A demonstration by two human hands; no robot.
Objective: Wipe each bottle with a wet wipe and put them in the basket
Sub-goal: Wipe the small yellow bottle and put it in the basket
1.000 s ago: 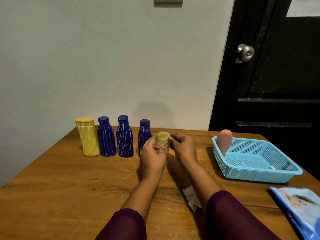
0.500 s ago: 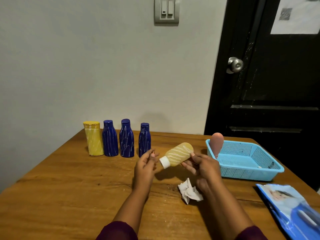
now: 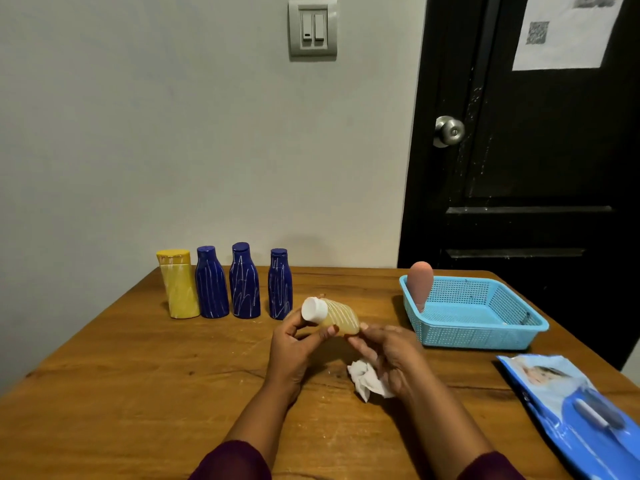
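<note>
My left hand (image 3: 294, 344) grips a pale yellow bottle (image 3: 341, 320) just behind its white cap, holding it tilted above the wooden table (image 3: 138, 375) with the cap toward me. The fingertips of my right hand (image 3: 388, 348) touch the bottle's base with fairly straight fingers. A crumpled white wet wipe (image 3: 367, 381) lies on the table under my right hand. A blue mesh basket (image 3: 485, 336) stands at the right, and a pink bottle (image 3: 419, 285) leans in its near-left corner.
A yellow bottle (image 3: 178, 289) and three blue bottles (image 3: 212, 285) (image 3: 246, 284) (image 3: 280, 287) stand in a row at the back left. A blue wet-wipe pack (image 3: 571, 410) lies at the right front edge. A black door (image 3: 536, 168) is behind the basket.
The pale yellow bottle has swung so its cap points toward me, and my left hand now grips it near the cap. The wipe still lies on the table.
</note>
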